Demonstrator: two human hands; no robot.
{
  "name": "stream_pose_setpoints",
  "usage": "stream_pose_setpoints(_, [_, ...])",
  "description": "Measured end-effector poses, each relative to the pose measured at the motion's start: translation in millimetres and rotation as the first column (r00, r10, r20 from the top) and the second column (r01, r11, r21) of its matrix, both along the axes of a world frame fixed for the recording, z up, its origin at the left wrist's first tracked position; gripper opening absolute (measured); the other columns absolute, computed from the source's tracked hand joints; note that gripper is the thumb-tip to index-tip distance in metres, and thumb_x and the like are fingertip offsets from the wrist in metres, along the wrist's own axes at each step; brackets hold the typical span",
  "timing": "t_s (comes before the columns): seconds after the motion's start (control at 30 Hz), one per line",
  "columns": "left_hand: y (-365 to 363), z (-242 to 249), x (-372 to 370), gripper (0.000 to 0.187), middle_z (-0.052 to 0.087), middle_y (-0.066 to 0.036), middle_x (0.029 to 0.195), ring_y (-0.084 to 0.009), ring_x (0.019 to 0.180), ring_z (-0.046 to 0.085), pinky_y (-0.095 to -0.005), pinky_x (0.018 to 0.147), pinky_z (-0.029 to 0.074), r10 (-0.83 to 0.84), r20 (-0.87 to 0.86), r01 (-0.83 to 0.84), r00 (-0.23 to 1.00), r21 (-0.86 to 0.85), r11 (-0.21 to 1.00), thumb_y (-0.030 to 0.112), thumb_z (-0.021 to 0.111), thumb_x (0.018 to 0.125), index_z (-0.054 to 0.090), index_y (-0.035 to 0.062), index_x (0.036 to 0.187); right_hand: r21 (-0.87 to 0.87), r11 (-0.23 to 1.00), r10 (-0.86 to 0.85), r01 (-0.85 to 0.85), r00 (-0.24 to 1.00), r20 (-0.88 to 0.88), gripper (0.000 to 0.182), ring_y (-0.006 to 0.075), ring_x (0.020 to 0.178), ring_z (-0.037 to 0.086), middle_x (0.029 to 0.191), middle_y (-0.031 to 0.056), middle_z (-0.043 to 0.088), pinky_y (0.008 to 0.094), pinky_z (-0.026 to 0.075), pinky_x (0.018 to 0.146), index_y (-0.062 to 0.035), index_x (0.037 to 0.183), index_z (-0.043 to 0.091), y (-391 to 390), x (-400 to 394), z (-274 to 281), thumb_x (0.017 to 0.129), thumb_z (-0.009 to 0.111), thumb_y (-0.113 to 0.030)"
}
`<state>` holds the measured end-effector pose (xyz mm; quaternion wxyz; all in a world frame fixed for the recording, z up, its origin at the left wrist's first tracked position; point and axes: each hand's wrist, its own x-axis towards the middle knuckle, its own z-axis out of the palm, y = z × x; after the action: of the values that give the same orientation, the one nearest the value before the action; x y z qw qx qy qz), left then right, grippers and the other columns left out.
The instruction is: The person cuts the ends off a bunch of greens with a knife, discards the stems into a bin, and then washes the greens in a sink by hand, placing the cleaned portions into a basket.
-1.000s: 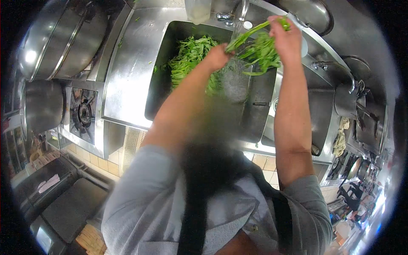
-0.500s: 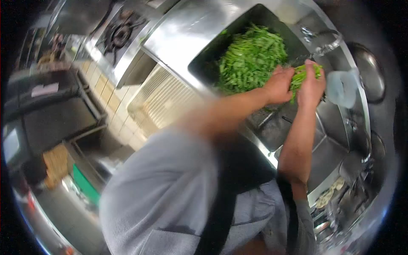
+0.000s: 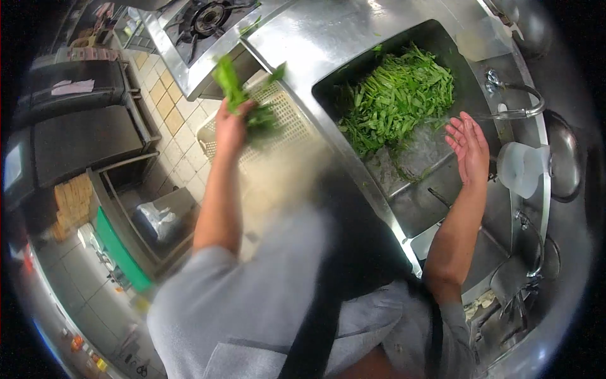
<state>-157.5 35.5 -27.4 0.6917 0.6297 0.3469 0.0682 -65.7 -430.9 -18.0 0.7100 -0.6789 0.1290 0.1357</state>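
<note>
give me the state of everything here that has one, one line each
left hand: closed on a bunch of greens, raised over the basket
basket: on the floor beside the sink, holding a few leaves
right hand: open, empty, over the sink
sink: heaped with cut greens
tap: flow cannot be told
burner: no flame seen

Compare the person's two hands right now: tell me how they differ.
The left hand is closed around a bunch of greens; the right hand is open, palm showing, holding nothing. The left hand is out over the white basket beside the sink; the right hand is over the sink. Both are bare.
</note>
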Motion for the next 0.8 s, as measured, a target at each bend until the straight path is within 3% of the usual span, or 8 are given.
stream_pose_setpoints(0.27, [100,-323,-33,0.058,0.069,-0.017,0.098,-0.0247,0.086,0.064,-0.0368,0.076,0.05,-0.155,-0.603,0.19,0.782,-0.005,0.982,0.044,0.069,0.078,0.067,-0.0079,0.104,0.168,0.935,-0.298,0.311,0.95,-0.096,0.033,0.0231,0.09,0.064,0.104,0.0146,0.063,0.0354,0.056,0.08,0.001,0.12,0.053,-55,86,-52,0.093,0.063,-0.016])
stream_pose_setpoints(0.3, [90,-356,-24,0.023,0.065,-0.013,0.086,-0.0267,0.07,0.064,-0.0385,0.064,0.053,-0.169,-0.514,0.08,0.841,-0.191,0.978,0.017,0.062,0.087,0.063,-0.0032,0.099,0.2,0.933,-0.29,0.301,0.954,-0.08,0.031,0.0235,0.085,0.066,0.098,0.0136,0.065,0.035,0.057,0.077,0.0013,0.117,0.054,-49,93,-45,0.093,0.063,-0.015])
stream_pose_setpoints(0.33, [62,-322,-10,0.023,0.066,-0.014,0.086,-0.027,0.071,0.064,-0.0385,0.062,0.052,-0.287,-0.404,0.213,0.869,-0.219,0.952,0.017,0.061,0.087,0.064,-0.0018,0.1,0.192,0.934,-0.29,0.3,0.954,-0.081,0.031,0.0235,0.085,0.066,0.098,0.0136,0.065,0.035,0.057,0.077,0.0013,0.117,0.054,-45,100,-45,0.093,0.063,-0.015])
stream_pose_setpoints(0.4, [52,-357,-1,0.043,0.066,-0.024,0.109,-0.0327,0.097,0.065,-0.041,0.083,0.052,-0.533,-0.318,0.58,0.784,0.07,0.811,0.036,0.061,0.086,0.067,-0.0003,0.109,0.072,0.977,-0.198,0.202,0.979,-0.057,0.032,0.0217,0.086,0.066,0.096,0.0124,0.066,0.032,0.056,0.075,0.0025,0.117,0.056,-37,117,-48,0.091,0.064,-0.015])
stream_pose_setpoints(0.53, [44,-375,20,0.041,0.062,-0.025,0.118,-0.0379,0.102,0.063,-0.0424,0.09,0.05,-0.456,-0.568,0.593,0.685,0.071,0.802,0.034,0.059,0.086,0.066,0.0032,0.112,-0.373,0.924,0.074,-0.082,0.997,-0.037,0.028,0.0173,0.087,0.066,0.093,0.01,0.069,0.0291,0.053,0.074,0.0002,0.11,0.065,13,138,-79,0.086,0.068,-0.015])
stream_pose_setpoints(0.6, [50,-375,9,0.049,0.058,-0.026,0.124,-0.0419,0.104,0.061,-0.0439,0.093,0.049,-0.494,-0.548,0.688,0.675,0.228,0.689,0.035,0.056,0.088,0.06,0.0005,0.123,-0.589,0.779,0.299,-0.216,0.953,0.046,0.023,0.0192,0.086,0.067,0.095,0.0087,0.071,0.0334,0.052,0.077,-0.0047,0.102,0.07,36,144,-120,0.083,0.07,-0.018])
stream_pose_setpoints(0.73, [37,-296,-17,0.055,0.057,-0.021,0.128,-0.0291,0.109,0.058,-0.0322,0.093,0.045,-0.291,-0.482,0.424,0.826,0.192,0.885,0.02,0.061,0.089,0.047,-0.0037,0.136,-0.725,0.56,0.545,-0.401,0.837,-0.042,0.027,0.028,0.09,0.067,0.096,0.0113,0.071,0.0368,0.051,0.082,-0.0063,0.105,0.069,101,142,-156,0.084,0.07,-0.023])
stream_pose_setpoints(0.8, [29,-239,-19,0.061,0.053,-0.021,0.133,-0.0304,0.118,0.053,-0.034,0.099,0.041,-0.303,-0.514,0.387,0.803,0.063,0.92,0.024,0.063,0.088,0.043,-0.0032,0.139,-0.865,0.162,0.543,-0.476,0.775,-0.324,0.033,0.0302,0.104,0.063,0.106,0.012,0.068,0.0405,0.048,0.091,-0.0065,0.111,0.067,133,136,-161,0.085,0.069,-0.026])
